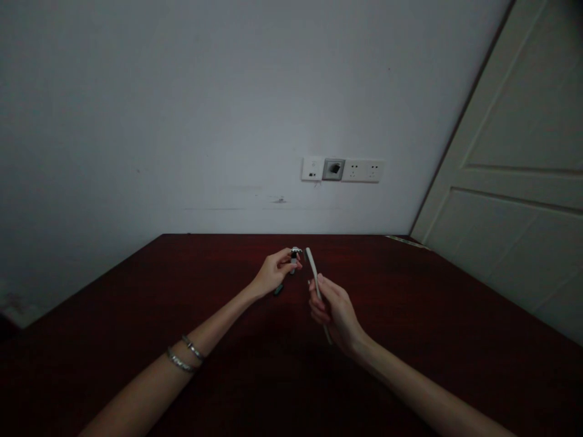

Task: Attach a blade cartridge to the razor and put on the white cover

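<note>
Between the fingertips of my left hand (272, 272) is a small silver-topped object (296, 250) with a black and grey body; its exact kind is too small to make out. My right hand (336, 308) is closed around a white toothbrush (312, 263). The brush stands tilted, its head up and its dark bristles facing the silver top, with a narrow gap between them. The lower end of its handle sticks out below my fingers. Just below my left hand shows a small dark green piece (278, 290); whether it joins the held object I cannot tell.
Both hands are above a dark red-brown table (218, 261). Its far edge meets a pale wall with a row of sockets (363, 170). A panelled white door (514, 200) stands along the right side. Two silver bracelets (181, 360) circle my left forearm.
</note>
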Demonstrator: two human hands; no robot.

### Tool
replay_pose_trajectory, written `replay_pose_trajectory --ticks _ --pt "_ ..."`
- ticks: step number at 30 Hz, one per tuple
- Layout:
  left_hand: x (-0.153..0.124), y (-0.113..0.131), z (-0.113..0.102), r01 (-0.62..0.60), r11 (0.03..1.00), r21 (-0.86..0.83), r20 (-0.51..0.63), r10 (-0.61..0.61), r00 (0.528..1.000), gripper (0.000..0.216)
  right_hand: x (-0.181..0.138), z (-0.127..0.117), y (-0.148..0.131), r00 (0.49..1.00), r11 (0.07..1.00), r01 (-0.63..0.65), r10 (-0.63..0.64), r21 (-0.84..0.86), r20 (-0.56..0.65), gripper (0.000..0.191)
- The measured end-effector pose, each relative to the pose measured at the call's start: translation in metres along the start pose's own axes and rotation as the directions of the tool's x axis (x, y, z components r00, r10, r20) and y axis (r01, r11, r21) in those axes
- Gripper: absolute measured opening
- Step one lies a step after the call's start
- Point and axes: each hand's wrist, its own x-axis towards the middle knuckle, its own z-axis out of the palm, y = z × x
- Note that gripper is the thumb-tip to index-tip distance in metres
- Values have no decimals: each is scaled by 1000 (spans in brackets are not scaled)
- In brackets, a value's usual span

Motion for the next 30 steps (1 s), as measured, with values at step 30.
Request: replay_pose_trajectory --ticks 30 --pt "-3 7 10 42 999 -7 7 -42 999 22 -6 7 6 998 987 56 -60 -153 -24 30"
